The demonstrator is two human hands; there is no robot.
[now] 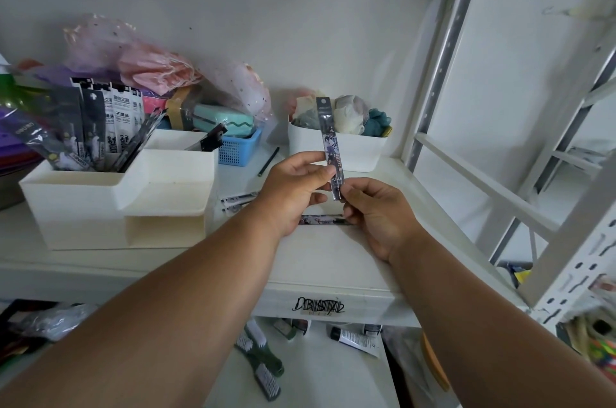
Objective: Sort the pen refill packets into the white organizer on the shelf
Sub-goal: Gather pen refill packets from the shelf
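Both hands are up over the shelf (376, 174), sharing one packet (330, 147). Left hand (293, 189) pinches its middle between thumb and curled fingers; right hand (376, 212) pinches the bottom end. The packet stands nearly upright, its top in front of the white tub (360, 149); its print is too small to read. More packets (238, 200) lie on the shelf, partly hidden behind the left wrist, and another (321, 220) peeks out between the hands. The organizer (113, 207) sits at left, its back compartment crammed with packets (96, 130), some cut off by the frame edge.
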